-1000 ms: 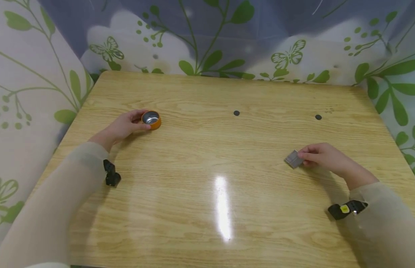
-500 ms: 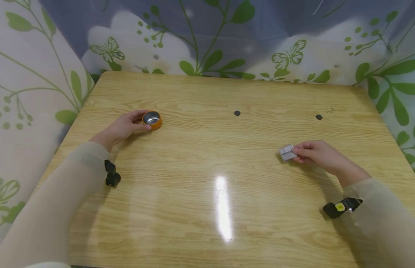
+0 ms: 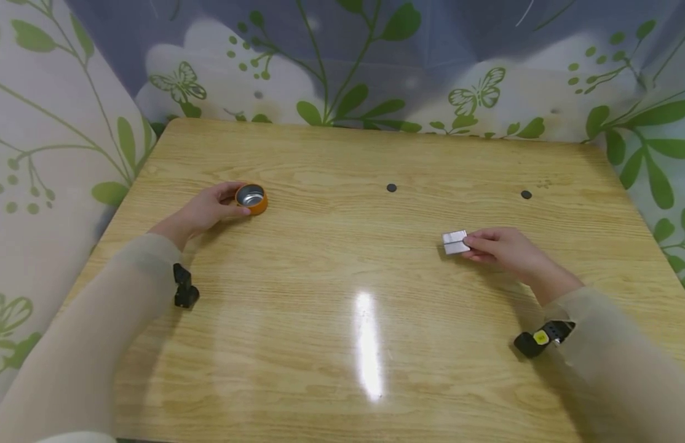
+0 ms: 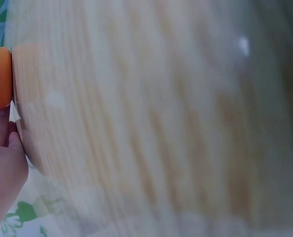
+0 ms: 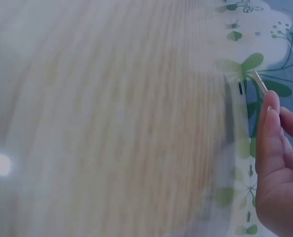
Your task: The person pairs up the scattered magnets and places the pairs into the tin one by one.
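Note:
At the left of the table, my left hand [image 3: 207, 208] holds a small round orange bowl [image 3: 257, 208] with a shiny metal inside. Thumb and fingers lie on either side of it, and its opening faces up. The left wrist view catches only part of the bowl's orange wall [image 4: 0, 79], at the table surface. On the right, my right hand [image 3: 503, 251] pinches a small, flat, silvery square piece [image 3: 454, 242] by one edge, a dark line across its middle. The right wrist view shows this piece [image 5: 259, 80] edge-on, thin and held above the table.
Two small black discs lie toward the back of the wooden table [image 3: 320, 264]: one disc [image 3: 391, 187] near the middle, another disc [image 3: 526, 194] farther right. Behind and beside the table hangs a leaf-patterned curtain [image 3: 342, 67].
My right hand has moved left and slightly toward the back with the silvery piece, which has turned and now looks brighter. The left hand and orange bowl have stayed in place.

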`<state>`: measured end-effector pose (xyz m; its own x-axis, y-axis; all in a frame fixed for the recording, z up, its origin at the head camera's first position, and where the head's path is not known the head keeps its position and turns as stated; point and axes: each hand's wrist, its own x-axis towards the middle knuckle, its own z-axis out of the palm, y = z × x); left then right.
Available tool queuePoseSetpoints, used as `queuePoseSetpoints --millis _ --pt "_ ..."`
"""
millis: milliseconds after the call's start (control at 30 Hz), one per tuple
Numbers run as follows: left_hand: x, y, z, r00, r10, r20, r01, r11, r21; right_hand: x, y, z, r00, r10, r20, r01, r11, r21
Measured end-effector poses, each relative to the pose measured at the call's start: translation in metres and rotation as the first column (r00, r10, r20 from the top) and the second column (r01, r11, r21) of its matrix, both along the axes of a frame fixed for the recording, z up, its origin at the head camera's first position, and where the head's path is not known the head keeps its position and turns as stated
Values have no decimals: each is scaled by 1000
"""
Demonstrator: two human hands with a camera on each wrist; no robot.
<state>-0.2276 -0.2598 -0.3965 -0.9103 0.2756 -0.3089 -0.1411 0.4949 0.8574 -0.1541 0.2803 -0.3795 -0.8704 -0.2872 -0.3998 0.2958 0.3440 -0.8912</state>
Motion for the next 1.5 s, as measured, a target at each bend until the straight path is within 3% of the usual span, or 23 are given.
queuePoseSetpoints --millis 300,667,1033,1500 --pt "0 -2 3 1000 -14 13 14 1000 -10 -3 -15 -1 1000 -11 28 12 999 -40" --pt "1 -2 2 1000 -14 4 14 1000 -10 -6 -30 1 1000 -25 4 26 994 -105" --pt "2 1 4 1000 -22 9 21 1000 14 -10 -46 -1 999 -37 3 37 996 -87" --pt "-2 -2 -2 1000 -31 -5 31 999 -17 -15 -75 1 998 -56 -15 54 992 -118"
